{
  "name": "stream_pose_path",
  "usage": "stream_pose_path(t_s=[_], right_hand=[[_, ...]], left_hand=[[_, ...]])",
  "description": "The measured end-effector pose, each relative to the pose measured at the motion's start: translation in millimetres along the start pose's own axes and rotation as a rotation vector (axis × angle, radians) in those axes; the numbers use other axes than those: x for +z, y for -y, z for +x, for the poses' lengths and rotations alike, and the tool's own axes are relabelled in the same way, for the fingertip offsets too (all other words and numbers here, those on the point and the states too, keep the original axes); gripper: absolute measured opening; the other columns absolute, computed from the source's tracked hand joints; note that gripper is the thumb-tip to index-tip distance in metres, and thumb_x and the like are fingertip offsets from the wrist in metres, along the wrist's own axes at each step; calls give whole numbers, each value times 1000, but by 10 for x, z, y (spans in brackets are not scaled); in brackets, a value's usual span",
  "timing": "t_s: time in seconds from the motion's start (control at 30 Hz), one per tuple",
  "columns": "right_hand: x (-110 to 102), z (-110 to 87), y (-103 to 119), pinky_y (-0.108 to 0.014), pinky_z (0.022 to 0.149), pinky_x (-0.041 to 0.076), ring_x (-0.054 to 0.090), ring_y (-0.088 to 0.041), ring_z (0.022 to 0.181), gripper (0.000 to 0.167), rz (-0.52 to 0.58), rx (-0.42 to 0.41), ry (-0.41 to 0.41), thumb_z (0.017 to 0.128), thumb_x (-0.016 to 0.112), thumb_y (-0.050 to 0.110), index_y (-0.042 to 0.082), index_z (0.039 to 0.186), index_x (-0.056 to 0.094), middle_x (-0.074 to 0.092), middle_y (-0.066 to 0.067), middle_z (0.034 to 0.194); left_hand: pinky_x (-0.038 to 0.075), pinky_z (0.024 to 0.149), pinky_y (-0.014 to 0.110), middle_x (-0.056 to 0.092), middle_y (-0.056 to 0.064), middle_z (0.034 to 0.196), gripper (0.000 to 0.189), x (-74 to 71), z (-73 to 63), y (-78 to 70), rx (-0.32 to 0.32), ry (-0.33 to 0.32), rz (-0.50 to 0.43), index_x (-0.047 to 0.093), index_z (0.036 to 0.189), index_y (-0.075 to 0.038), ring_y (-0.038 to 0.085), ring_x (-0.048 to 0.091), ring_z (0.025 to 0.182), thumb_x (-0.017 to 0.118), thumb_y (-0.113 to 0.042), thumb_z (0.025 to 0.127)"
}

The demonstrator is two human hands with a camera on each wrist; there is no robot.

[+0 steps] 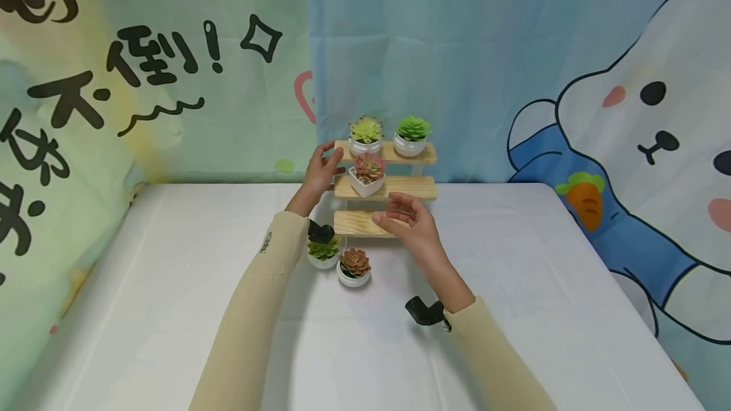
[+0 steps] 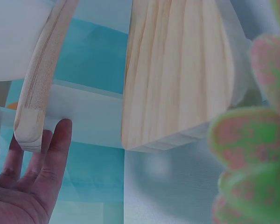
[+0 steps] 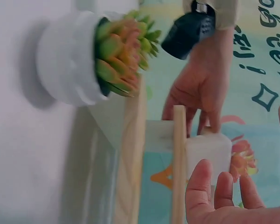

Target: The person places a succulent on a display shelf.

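Observation:
A three-tier wooden plant stand (image 1: 411,188) stands at the back of the table. My left hand (image 1: 321,173) is at its left end, by the top and middle boards; in the left wrist view its fingers (image 2: 56,163) look fairly straight beside a board end. My right hand (image 1: 417,224) hovers in front of the bottom board (image 1: 356,224), fingers loosely bent, holding nothing. A pink succulent in a white angular pot (image 1: 367,186) sits on the middle board. On the top board are a yellow-green succulent (image 1: 365,130) and a bright green succulent (image 1: 412,129).
Before the stand, on the white tablecloth (image 1: 354,335), are a brown-orange succulent in a round white pot (image 1: 353,281) and a green succulent (image 1: 324,249) partly behind the left wrist's black camera (image 1: 321,232). A printed cloth backdrop (image 1: 457,68) hangs behind the table.

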State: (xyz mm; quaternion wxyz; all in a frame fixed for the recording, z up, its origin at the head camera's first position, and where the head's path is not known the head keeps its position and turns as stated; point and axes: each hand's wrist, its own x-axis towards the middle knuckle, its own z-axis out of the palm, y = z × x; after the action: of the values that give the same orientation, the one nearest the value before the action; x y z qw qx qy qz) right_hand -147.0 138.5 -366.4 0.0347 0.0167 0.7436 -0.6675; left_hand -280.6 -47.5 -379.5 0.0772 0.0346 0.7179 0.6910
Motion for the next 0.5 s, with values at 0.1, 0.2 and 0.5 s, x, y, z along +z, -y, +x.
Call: stream_pose_path(t_s=[0.1, 0.2, 0.5], right_hand=[[28, -36, -85, -31, 96, 46, 50, -26, 120, 57, -2, 14, -1, 91, 71, 12, 3, 141, 44, 49, -15, 136], [54, -72, -187, -31, 95, 46, 50, -30, 122, 55, -15, 28, 10, 90, 72, 9, 2, 138, 47, 49, -17, 135], [115, -196, -458, -42, 92, 50, 46, -38, 125, 61, -142, 76, 179, 88, 75, 14, 1, 140, 45, 45, -22, 140]], left_hand=[[42, 98, 59, 45, 16, 147, 56, 0, -3, 5, -5, -6, 0, 28, 152, -15, 35, 53, 126, 43, -41, 105], [43, 98, 59, 46, 16, 146, 56, -2, 10, 12, -9, -9, 1, 29, 152, -16, 34, 53, 126, 43, -41, 105], [44, 96, 60, 45, 17, 146, 56, 7, 15, 8, -5, -1, 2, 28, 153, -16, 34, 54, 125, 43, -41, 105]])
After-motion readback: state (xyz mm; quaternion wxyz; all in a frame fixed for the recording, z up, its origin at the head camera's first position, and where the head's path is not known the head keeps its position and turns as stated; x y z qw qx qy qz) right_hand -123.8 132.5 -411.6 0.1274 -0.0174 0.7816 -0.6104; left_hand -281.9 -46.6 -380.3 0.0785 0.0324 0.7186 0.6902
